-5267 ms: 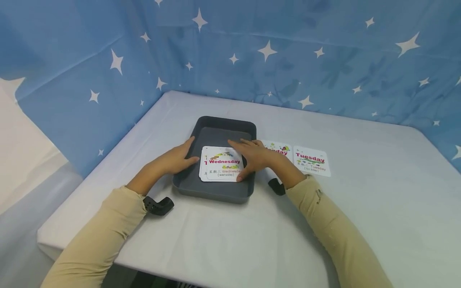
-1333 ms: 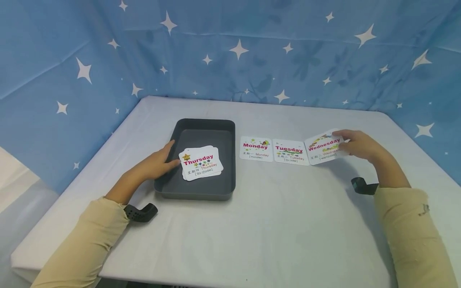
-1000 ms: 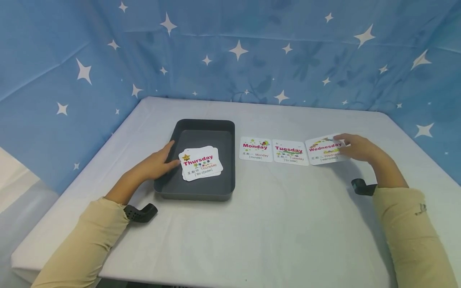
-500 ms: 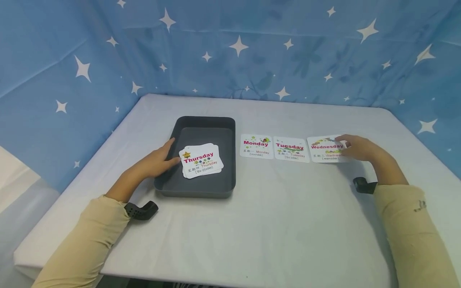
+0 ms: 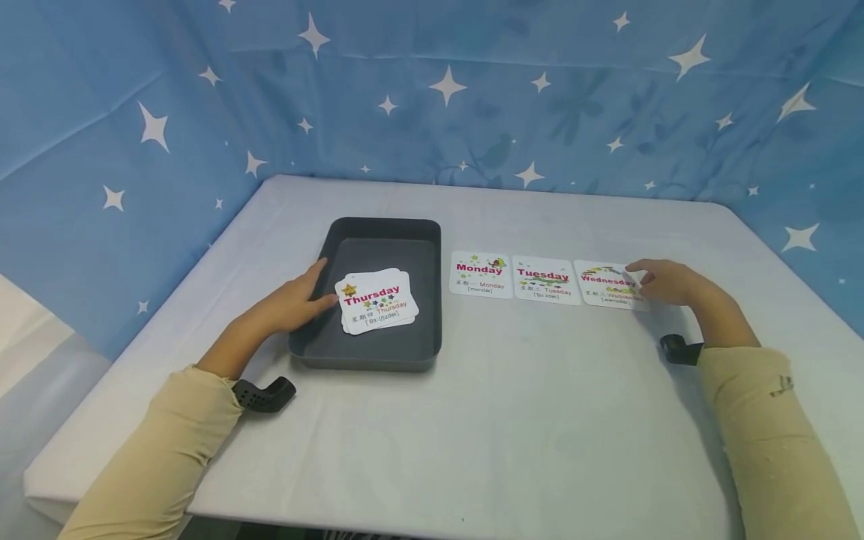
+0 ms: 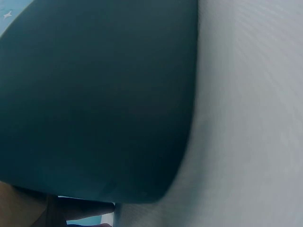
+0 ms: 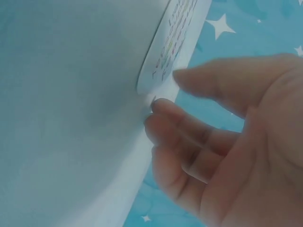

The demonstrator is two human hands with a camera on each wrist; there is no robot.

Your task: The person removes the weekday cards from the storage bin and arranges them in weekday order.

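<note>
My left hand (image 5: pixel 293 304) holds the left wall of a dark grey tray (image 5: pixel 378 361), its thumb over the rim and the other fingers partly hidden. In the tray lies a loose pile of white cards, with a Thursday card (image 5: pixel 374 300) on top. To the right, a Wednesday card (image 5: pixel 607 283) lies on the table at the end of a row. My right hand (image 5: pixel 675 285) hovers at that card's right edge, overlapping it in the head view. In the right wrist view its thumb and loosely bent fingers are parted, with nothing between them.
A Monday card (image 5: pixel 481 275) and a Tuesday card (image 5: pixel 545 280) lie between the tray and the Wednesday card on the white tablecloth (image 5: pixel 499 435). A blue curtain with white stars (image 5: pixel 432 120) hangs behind the table. The tray's dark side (image 6: pixel 104 104) fills much of the left wrist view.
The Wednesday card went from the tray pile to the row's right end, uncovering Thursday. It has straightened and settled flat, and my right hand has released it. The left hand stays at the tray.
</note>
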